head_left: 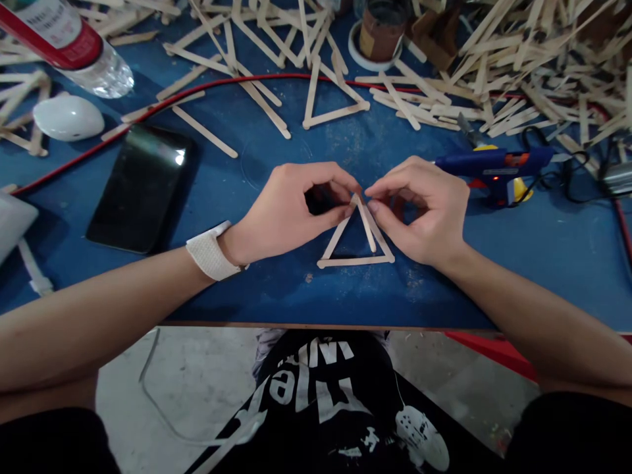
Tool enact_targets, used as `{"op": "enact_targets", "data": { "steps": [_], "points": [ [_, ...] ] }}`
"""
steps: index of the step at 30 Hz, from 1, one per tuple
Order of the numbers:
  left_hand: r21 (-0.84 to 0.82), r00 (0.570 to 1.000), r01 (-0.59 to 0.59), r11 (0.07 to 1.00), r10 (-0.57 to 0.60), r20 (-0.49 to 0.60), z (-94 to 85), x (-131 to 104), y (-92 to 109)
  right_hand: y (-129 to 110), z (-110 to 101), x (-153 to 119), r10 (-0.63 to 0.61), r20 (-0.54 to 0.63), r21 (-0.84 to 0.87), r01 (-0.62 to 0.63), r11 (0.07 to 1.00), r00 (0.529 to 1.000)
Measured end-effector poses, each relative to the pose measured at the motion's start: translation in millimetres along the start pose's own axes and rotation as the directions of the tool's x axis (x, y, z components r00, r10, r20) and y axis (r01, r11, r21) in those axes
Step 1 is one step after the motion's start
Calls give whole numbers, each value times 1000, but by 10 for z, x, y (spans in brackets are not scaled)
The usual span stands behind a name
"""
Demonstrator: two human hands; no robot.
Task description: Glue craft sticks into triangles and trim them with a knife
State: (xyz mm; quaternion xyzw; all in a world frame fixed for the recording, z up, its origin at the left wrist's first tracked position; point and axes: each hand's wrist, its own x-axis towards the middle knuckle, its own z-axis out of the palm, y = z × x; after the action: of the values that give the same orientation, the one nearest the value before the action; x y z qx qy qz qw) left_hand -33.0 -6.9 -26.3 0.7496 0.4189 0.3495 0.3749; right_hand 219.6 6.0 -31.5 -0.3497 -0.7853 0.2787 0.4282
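A triangle of wooden craft sticks (356,261) lies near the table's front edge, its point away from me. Another craft stick (367,229) runs from that point down into the triangle, its near end close to the right side. My left hand (296,207), with a white band on the wrist, pinches the top corner between thumb and fingers. Close beside it, my right hand (424,207) has thumb and forefinger closed at the upper right side of the triangle. The fingertips partly hide the corner.
A blue glue gun (494,162) with a lit red light lies right of my right hand. A black phone (141,187), white mouse (69,118) and bottle (74,49) are left. Behind are another stick triangle (336,117), a red cable (197,92), a jar (380,33) and piled sticks (518,72).
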Motion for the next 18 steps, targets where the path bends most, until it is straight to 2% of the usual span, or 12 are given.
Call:
{"op": "enact_targets", "data": {
  "steps": [3,5,8,13,18],
  "points": [
    [249,999,-42,968,37,27,-8,-10,-49,17,-36,17,15,3,-63,-15,998,1000],
    [327,999,-32,944,26,21,5,-17,-73,42,-47,30,33,7,-78,-33,996,999],
    [340,1000,-7,940,6,2,32,-27,-95,93,-57,58,20,26,-74,-18,997,999],
    [288,1000,-4,958,3,7,42,-31,-130,148,-84,94,-24,203,-85,42,995,979],
    [295,1000,-15,955,11,13,33,-28,-131,150,-43,87,-54,266,-126,90,988,962]
  ]
}}
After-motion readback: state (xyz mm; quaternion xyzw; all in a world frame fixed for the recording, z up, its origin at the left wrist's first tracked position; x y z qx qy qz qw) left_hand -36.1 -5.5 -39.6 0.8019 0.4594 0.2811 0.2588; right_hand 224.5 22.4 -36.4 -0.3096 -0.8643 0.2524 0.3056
